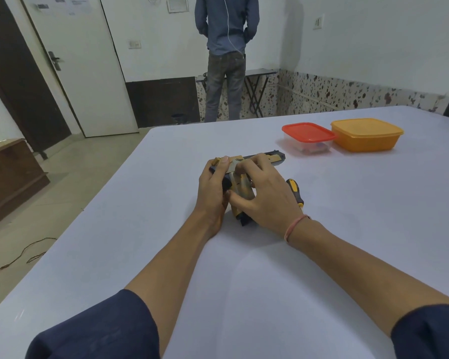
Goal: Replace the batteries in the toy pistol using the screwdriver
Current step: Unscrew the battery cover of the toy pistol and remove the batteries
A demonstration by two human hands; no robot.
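Observation:
A tan and dark grey toy pistol (274,157) lies on its side on the white table (347,229), barrel toward the right, grip toward me. My left hand (213,187) grips its rear end, thumb on top. My right hand (263,195) covers the middle and the grip, fingers curled on the body. Most of the pistol is hidden under both hands. A screwdriver (295,191) with a yellow and black handle lies on the table just right of my right hand, untouched.
Behind the pistol to the right stand a clear box with a red lid (307,133) and an orange lidded box (366,136). The table's left edge runs diagonally. A person (226,55) stands by the far wall, back turned.

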